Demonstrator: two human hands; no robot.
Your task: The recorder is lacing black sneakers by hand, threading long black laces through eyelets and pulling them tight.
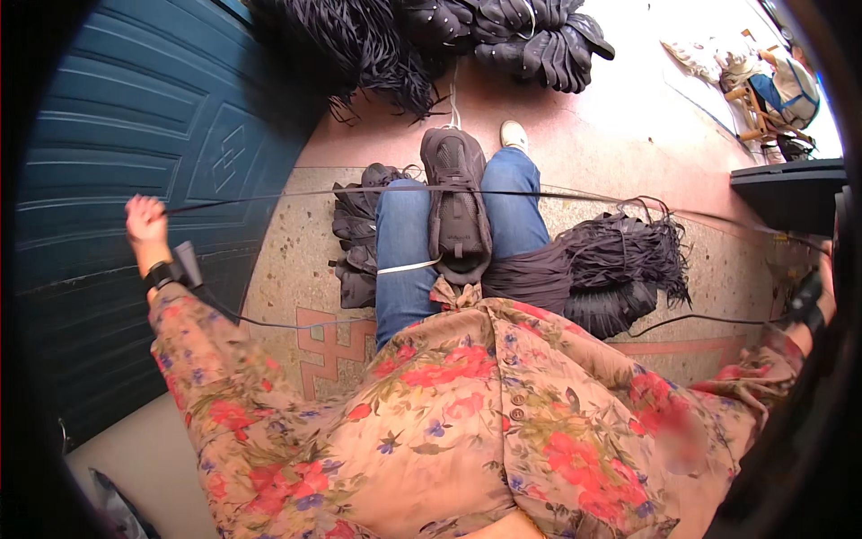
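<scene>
A dark shoe upper (460, 229) sits between my knees, toe pointing away, with lacing across its middle. From it a long dark shoelace (314, 191) is stretched wide to both sides. My left hand (146, 223), far out by the blue door, is closed on one end of the lace. My right hand (826, 280) is out at the right rim, where the other end of the lace reaches it; its fingers are partly cut off by the dark edge of the view. A white band (409, 268) runs from the upper across my left thigh.
Bundles of dark shoe uppers (543, 45) and loose laces (355, 45) lie ahead. More uppers (356, 234) rest left of my legs; a lace bundle (624, 251) lies right. The blue door (135, 180) stands left, a dark piece of furniture (790, 193) right. Cables run from both wrists.
</scene>
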